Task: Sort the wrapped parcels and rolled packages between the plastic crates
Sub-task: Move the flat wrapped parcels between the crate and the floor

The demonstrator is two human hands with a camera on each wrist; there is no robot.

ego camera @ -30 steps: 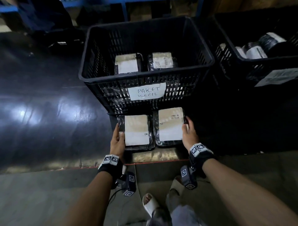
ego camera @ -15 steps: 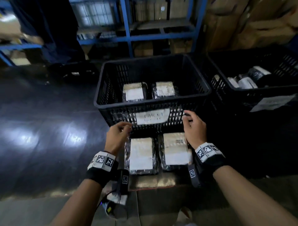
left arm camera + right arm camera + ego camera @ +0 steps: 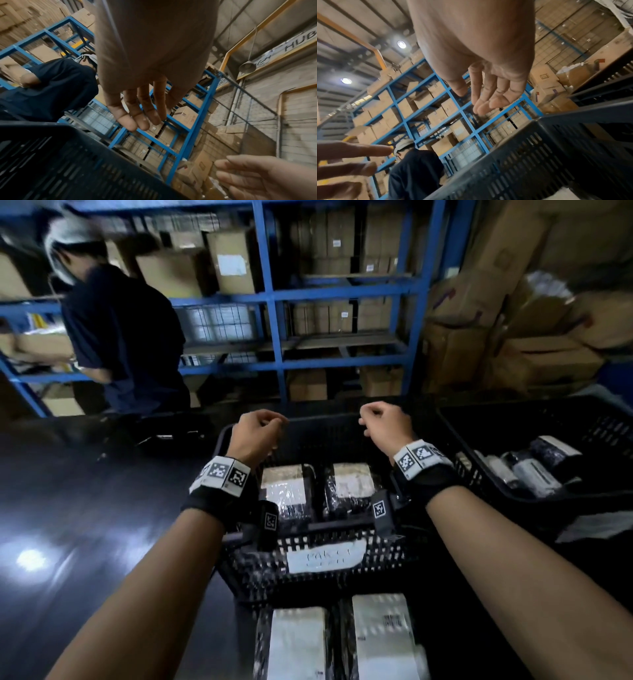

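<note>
Hands have risen from the labelled crate's (image 3: 325,529) front to above its far rim. Left hand (image 3: 255,436) and right hand (image 3: 387,428) hang loosely curled, gripping nothing. Wrist views alone show their slack fingers (image 3: 135,115).

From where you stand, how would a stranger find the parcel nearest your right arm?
Start at the black crate with the handwritten white label. Two wrapped parcels lie in front of it, outside. Take the right one: only its label shows a printed barcode.

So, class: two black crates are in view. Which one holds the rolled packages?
The crate on the right, beside the right hand. Its contents are rolled packages; the labelled crate in the middle holds flat wrapped parcels.
</note>
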